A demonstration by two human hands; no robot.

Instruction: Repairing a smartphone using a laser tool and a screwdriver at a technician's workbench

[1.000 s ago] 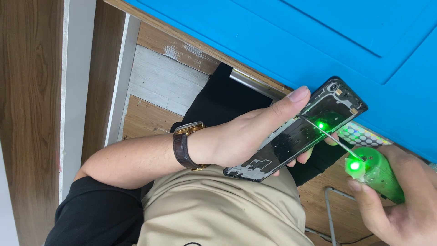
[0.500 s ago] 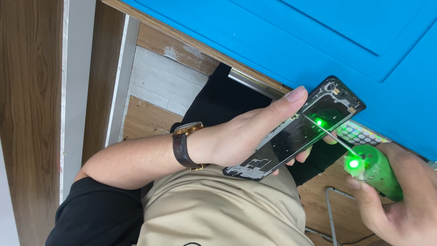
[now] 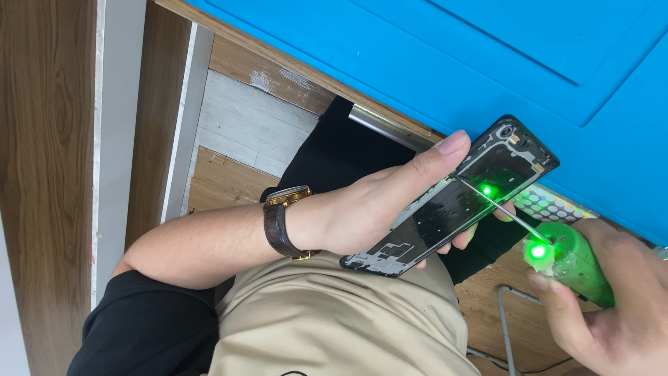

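**Lit screwdriver tip resting in an opened phone frame**

Head view: the left hand [image 3: 376, 209] is gripping an opened phone frame [image 3: 452, 198] by its long edges, thumb stretched along the upper edge and fingertips showing beneath the lower one. The frame is being held in the air above the person's lap, just off the near edge of the blue mat [image 3: 445, 63], with its camera end tilting up toward the mat. The right hand [image 3: 612, 299] is clenching a green electric screwdriver [image 3: 570, 261] at the lower right, fingers wrapped around its body. The screwdriver's thin bit [image 3: 504, 209] is reaching into the upper half of the frame, where a green glow is shining on the inner parts; a second glow is shining at the tool's nose. A brown-strapped wristwatch [image 3: 282, 223] is sitting on the left wrist. A grey cable [image 3: 504, 320] is lying on the wooden floor below the screwdriver.
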